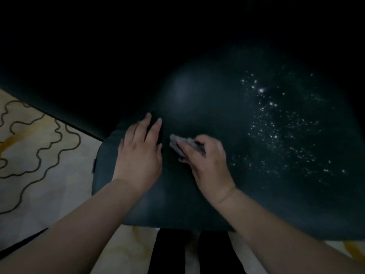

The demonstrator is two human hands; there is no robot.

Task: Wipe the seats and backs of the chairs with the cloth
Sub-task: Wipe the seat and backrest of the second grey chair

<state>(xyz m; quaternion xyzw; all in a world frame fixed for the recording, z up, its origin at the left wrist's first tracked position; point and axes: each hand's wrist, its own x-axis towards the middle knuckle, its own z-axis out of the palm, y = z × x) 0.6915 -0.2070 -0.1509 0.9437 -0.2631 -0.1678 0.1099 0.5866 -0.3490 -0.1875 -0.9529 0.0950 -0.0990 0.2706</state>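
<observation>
Pressing a small crumpled grey cloth (178, 144) onto the dark teal padded chair seat (197, 194), my right hand (209, 165) grips it in curled fingers while my left hand (140, 153) rests flat just beside. White specks (276, 131) dot the seat's right; cream patterned floor (39, 145) lies left.

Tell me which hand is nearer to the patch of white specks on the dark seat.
Right. The right hand, gripping the cloth, is just left of the white specks. The left hand rests flat on the seat farther left, beyond the right hand.
</observation>
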